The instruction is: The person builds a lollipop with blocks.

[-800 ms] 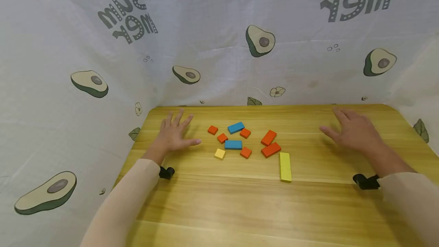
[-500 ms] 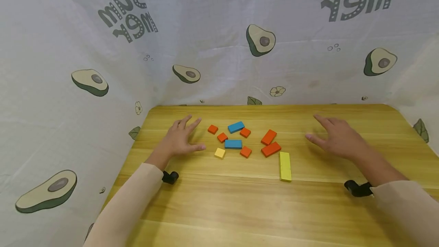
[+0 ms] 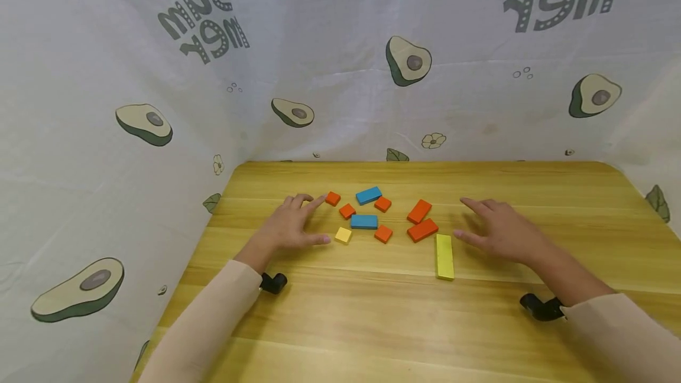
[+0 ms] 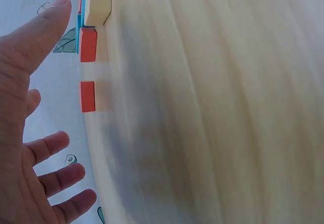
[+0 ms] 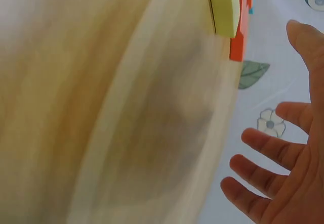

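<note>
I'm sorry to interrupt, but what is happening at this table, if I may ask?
A person's left hand is near the small yellow block and the leftmost red block; the right hand is near the long yellow block. Neither hand grips anything. Other red blocks and two blue blocks lie scattered between them on the wooden table.

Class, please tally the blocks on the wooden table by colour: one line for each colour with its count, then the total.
Red blocks: 6
Blue blocks: 2
Yellow blocks: 2 (one long, one small and deeper in shade)
Total: 10
</note>
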Tool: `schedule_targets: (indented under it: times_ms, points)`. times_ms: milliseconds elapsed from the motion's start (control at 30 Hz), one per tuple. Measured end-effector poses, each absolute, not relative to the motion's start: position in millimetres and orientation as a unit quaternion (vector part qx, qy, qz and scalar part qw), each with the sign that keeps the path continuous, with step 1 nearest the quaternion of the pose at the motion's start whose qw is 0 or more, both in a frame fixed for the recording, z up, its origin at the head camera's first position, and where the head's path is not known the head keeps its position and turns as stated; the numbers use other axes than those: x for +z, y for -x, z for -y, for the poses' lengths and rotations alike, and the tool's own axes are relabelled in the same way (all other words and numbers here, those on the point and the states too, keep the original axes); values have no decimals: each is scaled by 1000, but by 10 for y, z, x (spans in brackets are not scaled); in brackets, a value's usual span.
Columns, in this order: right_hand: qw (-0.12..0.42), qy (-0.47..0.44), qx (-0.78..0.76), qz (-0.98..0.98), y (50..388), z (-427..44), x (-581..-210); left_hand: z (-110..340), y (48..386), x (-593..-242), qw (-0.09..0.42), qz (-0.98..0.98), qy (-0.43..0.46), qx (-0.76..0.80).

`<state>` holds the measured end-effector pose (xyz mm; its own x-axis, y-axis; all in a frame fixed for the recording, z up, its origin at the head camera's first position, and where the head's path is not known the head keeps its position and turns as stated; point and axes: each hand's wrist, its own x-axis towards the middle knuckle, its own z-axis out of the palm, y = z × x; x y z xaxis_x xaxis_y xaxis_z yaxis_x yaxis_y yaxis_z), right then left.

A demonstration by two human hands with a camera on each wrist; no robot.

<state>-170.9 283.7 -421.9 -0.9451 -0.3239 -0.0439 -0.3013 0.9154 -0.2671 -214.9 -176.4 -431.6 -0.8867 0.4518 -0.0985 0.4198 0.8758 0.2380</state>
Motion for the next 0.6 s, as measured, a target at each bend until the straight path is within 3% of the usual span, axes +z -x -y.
schedule_targets:
  times_ms: [300, 600]
  points:
    - [55, 195, -160, -966, 1538, -2714, -4280, 1626, 2060, -4336, 99, -956, -249, 116]
    - [112, 196, -186, -956, 1450, -2638, -4321, 1538, 2045, -4420, 117, -937, -281, 171]
